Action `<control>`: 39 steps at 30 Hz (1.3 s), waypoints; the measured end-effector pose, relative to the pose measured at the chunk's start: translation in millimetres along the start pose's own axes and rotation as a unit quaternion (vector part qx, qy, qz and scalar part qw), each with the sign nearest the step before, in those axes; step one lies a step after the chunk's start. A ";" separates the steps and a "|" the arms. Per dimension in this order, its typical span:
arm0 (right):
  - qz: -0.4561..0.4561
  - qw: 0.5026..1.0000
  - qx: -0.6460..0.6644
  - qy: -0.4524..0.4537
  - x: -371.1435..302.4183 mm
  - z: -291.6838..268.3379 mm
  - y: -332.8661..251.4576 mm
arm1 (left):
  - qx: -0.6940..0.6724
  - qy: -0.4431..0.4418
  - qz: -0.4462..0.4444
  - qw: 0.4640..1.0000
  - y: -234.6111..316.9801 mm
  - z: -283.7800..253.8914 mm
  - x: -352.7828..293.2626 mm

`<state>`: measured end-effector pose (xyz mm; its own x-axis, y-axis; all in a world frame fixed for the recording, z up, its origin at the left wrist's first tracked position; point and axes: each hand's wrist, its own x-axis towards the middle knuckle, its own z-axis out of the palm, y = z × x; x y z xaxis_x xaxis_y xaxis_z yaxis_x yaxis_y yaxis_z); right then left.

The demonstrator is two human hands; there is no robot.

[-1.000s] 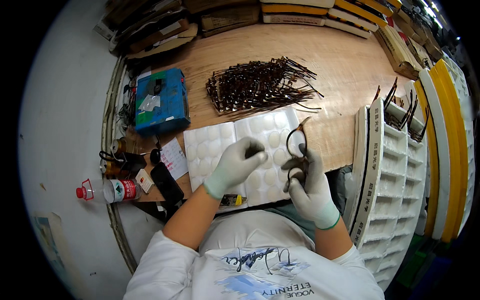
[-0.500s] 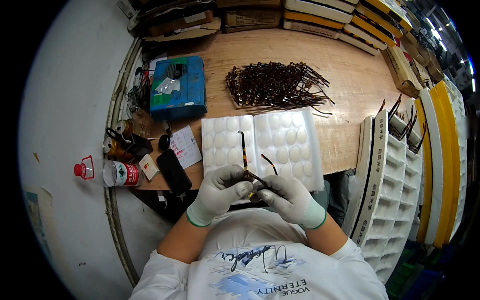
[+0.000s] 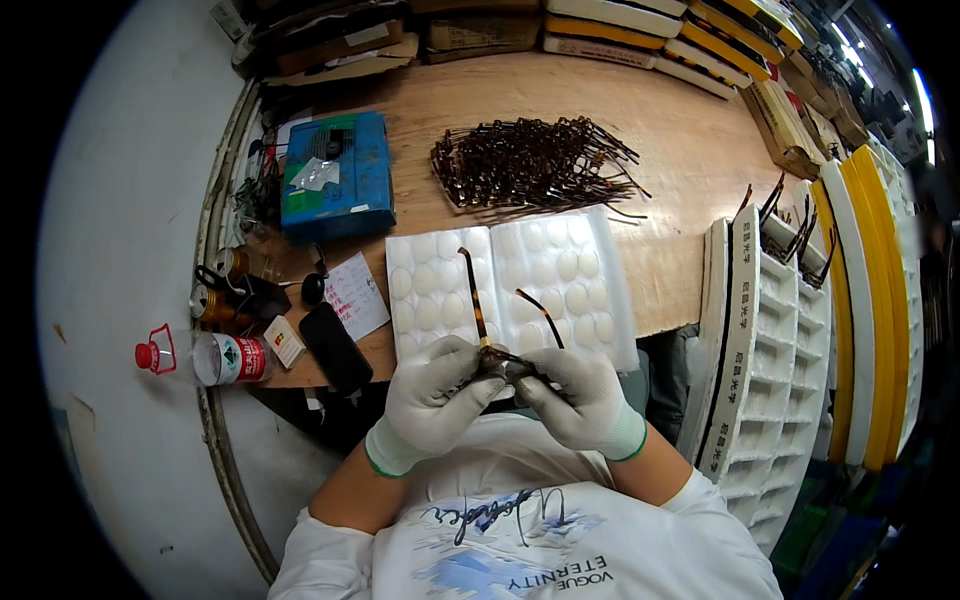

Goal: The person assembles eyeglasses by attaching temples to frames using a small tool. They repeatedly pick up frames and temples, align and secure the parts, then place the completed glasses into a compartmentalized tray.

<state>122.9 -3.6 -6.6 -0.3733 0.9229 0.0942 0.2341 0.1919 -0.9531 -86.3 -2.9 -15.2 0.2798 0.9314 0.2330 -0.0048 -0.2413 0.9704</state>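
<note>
Little has shifted since half a second ago: both gloved hands stay closed around the tortoiseshell glasses frame (image 3: 497, 360), left hand (image 3: 432, 392) and right hand (image 3: 575, 393) touching it, near the white lens tray (image 3: 600, 290), temples pointing far.

a pair of tortoiseshell glasses (image 3: 497, 352) sits low at the near edge of the table, its front mostly hidden between the two gloved hands. both dark brown, amber-mottled temple arms are unfolded and point away from the person, rising over the white lens tray (image 3: 590, 262); the left arm looks longer and straighter, the right one shorter and curved.
</note>
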 end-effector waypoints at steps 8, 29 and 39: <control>-0.043 0.996 -0.074 0.006 -1.6 -12.9 14.2 | 0.126 -0.031 -0.030 0.991 -3.5 9.0 9.0; 0.104 0.868 -0.471 0.122 36.6 -131.1 148.2 | -0.163 0.287 -0.443 0.834 -202.0 -78.0 246.8; 0.048 0.905 -0.412 -0.093 166.5 97.5 118.2 | 0.052 0.326 -0.095 0.939 -81.4 -51.9 118.7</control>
<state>0.9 140.2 -131.6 -0.4433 0.8906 -0.1012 0.8347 0.3690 -0.4088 -102.6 141.5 -63.2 -0.3819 0.9208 0.0794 0.0897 -0.0486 0.9948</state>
